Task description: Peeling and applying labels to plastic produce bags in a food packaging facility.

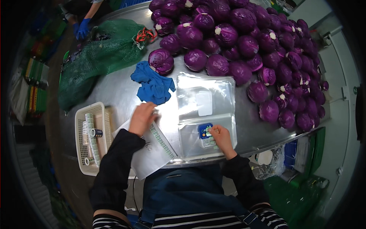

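My left hand (142, 119) is over the upper end of a white paper sheet (149, 162) that bears a strip of small green stickers (161, 140). Its fingers are curled together, and whatever they pinch is too small to make out. My right hand (223, 138) has its thumb and fingers drawn together at a blue-and-white printed label (206, 133) on a clear plastic bag (190, 143). A small pale green piece shows by its fingertips, but I cannot tell whether they hold it. Several more green stickers lie on the bag under this hand.
Many red cabbages (244, 45) are heaped across the back and right. A blue cloth (152, 86) lies beyond the sheet, beside a green mesh sack (103, 49). On the left, a cream basket (79, 141) holds sticker rolls. Another person's blue-gloved hands (82, 29) show far left.
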Tool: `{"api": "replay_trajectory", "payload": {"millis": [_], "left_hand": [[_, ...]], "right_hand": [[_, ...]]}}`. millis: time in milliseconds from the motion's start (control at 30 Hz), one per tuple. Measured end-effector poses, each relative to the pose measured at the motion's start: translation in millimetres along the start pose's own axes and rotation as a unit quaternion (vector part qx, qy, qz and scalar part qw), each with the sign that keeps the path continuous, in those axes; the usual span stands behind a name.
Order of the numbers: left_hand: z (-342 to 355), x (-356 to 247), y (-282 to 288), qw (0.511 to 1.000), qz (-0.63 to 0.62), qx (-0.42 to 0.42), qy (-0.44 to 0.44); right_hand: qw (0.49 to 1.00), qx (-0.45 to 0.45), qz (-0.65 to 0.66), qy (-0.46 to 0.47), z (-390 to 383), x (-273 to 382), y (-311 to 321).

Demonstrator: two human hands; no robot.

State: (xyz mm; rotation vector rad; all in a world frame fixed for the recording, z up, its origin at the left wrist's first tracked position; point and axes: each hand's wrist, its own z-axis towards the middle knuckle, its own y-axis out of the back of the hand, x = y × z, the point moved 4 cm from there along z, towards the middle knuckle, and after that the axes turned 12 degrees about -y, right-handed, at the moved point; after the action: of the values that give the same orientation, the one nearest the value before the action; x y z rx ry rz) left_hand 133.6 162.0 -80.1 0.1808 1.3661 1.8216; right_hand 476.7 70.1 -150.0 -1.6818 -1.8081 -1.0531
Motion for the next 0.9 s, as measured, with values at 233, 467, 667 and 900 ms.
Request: {"api": "replay_trajectory", "payload": {"millis": [233,467,667,900], "left_hand": [[-4,-123,-94,0.934,-0.25,0.2,-0.158],[-22,-107,-133,0.933,-0.323,0.152,-0.051],[-2,-83,-121,0.838,-0.484,0.17,0.185],[8,-36,-101,0.753,-0.486,-0.166,0.412]], "right_hand": [[0.933,-0.067,-0.34,0.1,17,18,-21],[0.993,0.043,-0.088,0.062,3,37,8],[0.976,0.202,0.059,-0.051,-33,80,21],[0.979,0.182,0.081,-0.052,-24,67,13]]}}
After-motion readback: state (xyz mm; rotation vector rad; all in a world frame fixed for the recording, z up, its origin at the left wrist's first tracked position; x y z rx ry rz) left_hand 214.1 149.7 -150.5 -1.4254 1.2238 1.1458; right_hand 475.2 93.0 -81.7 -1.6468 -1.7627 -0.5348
